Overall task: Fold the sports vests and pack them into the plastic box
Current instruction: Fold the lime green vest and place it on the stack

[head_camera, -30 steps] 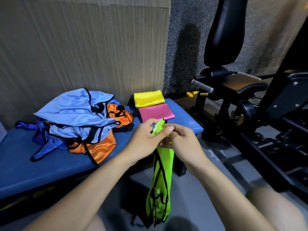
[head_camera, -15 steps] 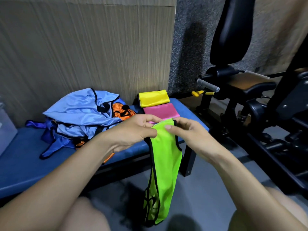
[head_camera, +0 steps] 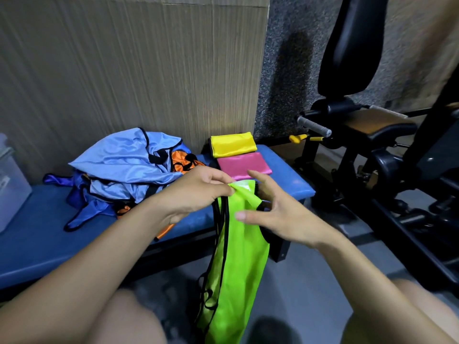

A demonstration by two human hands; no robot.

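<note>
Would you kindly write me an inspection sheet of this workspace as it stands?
Surface: blue bench, padded.
Job's things: green vest hanging; yellow vest and pink vest folded; unfolded pile; plastic box at the bench's left end.
Clutter: nothing seen.
Grippers: left hand pinches the green vest's top; right hand open, fingers spread beside it.
Cables: nothing seen.
Surroundings: gym machine at right.

The left hand [head_camera: 196,194] is pinching the top of a green vest [head_camera: 236,264] that is hanging toward the floor. The right hand [head_camera: 280,217] is touching it with fingers spread. Behind, yellow [head_camera: 232,144] and pink [head_camera: 243,165] folded vests are lying on the tabletop [head_camera: 34,242] beside a vest pile [head_camera: 124,167].
</note>
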